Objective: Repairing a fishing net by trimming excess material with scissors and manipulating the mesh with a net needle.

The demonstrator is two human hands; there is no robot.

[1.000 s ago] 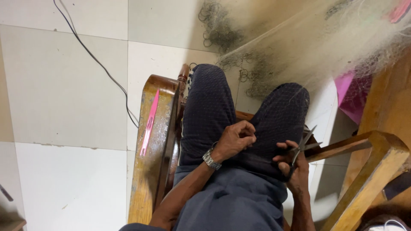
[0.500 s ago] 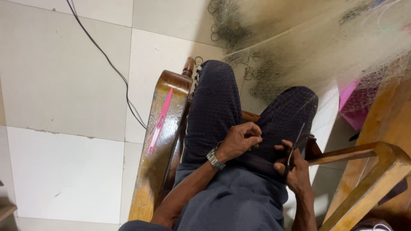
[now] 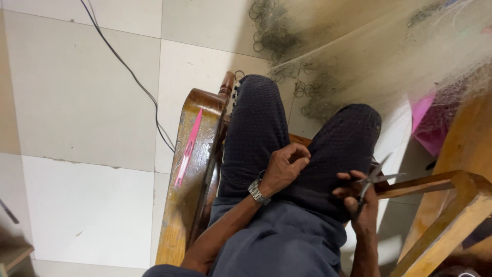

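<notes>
I sit on a wooden chair with dark trousers over my knees. My left hand (image 3: 287, 166), a metal watch at its wrist, rests on my lap with fingers pinched together; whether it pinches a thread is too fine to see. My right hand (image 3: 359, 197) grips a pair of small scissors (image 3: 374, 177), blades apart and pointing up and right. A fine pale fishing net (image 3: 369, 56) with dark ring weights spreads over the floor beyond my knees. A pink netting needle (image 3: 187, 149) lies on the chair's left armrest (image 3: 197, 205).
A black cable (image 3: 128, 72) runs across the pale floor tiles at the left. The chair's right armrest (image 3: 451, 215) juts out at lower right. Something pink (image 3: 425, 123) lies under the net at the right, beside a wooden piece.
The view has shifted, so my legs and the chair sit lower in frame. My hands stay on my lap, the right one still holding the scissors.
</notes>
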